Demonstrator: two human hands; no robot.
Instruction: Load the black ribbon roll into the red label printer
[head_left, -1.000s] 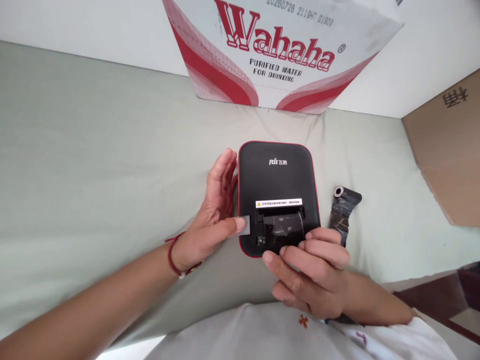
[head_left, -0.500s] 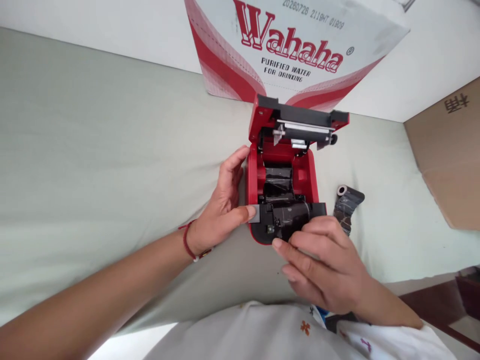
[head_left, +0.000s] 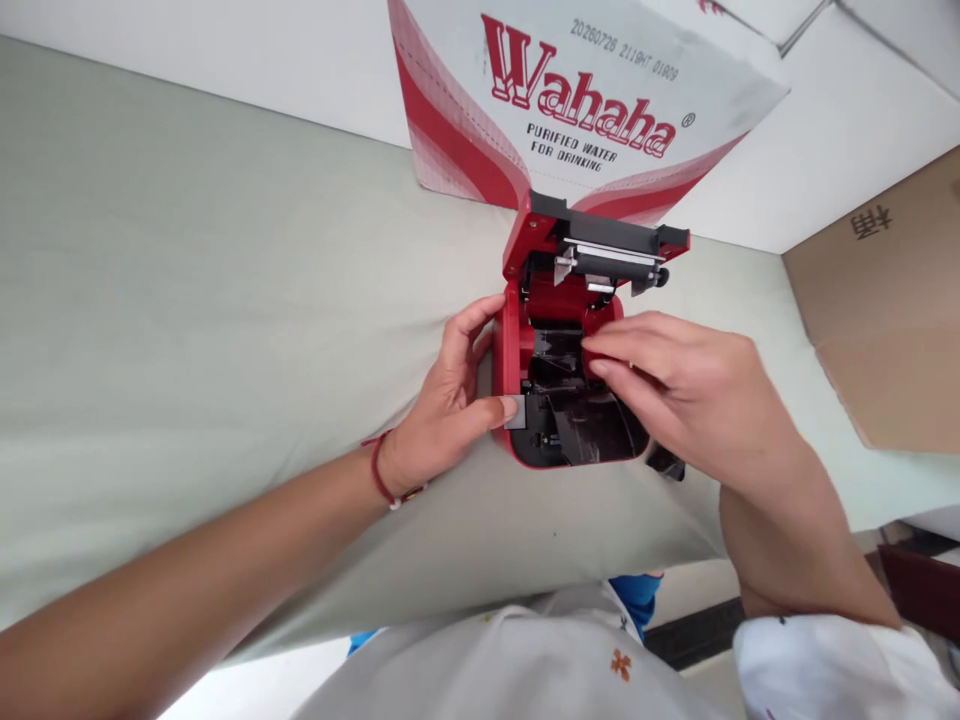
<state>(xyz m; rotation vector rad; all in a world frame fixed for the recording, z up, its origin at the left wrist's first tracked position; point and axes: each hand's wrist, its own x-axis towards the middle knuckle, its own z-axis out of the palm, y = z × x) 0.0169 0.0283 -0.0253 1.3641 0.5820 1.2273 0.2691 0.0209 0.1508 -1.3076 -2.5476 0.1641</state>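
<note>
Pale green cloth [head_left: 187, 300] is covering the surface below, and a white wall [head_left: 247, 60] is rising behind it. I am seeing a white-and-red Wahaha carton [head_left: 592, 100] standing at the far side and a brown carton [head_left: 892, 320] at the right; what they are holding I cannot tell. Between them and the person, the red-and-black printer [head_left: 506, 350] is lying on the cloth in front of the Wahaha carton. Its long axis is running from the person toward that carton, tilting only slightly, with the raised lid [head_left: 607, 235] at the far end turning its roller side toward the person. Inside the red bay, dark glossy film [head_left: 559, 350] is sitting, and more is spreading over the black near end. From the left, the left hand [head_left: 446, 405] is bracing the printer, fingers wide along its side, thumb resting on the grey latch [head_left: 515, 412]. Over the bay's right side, the right hand [head_left: 592, 355] is reaching in, fingertips narrow beside the film; whether they are pinching it, I cannot tell.
</note>
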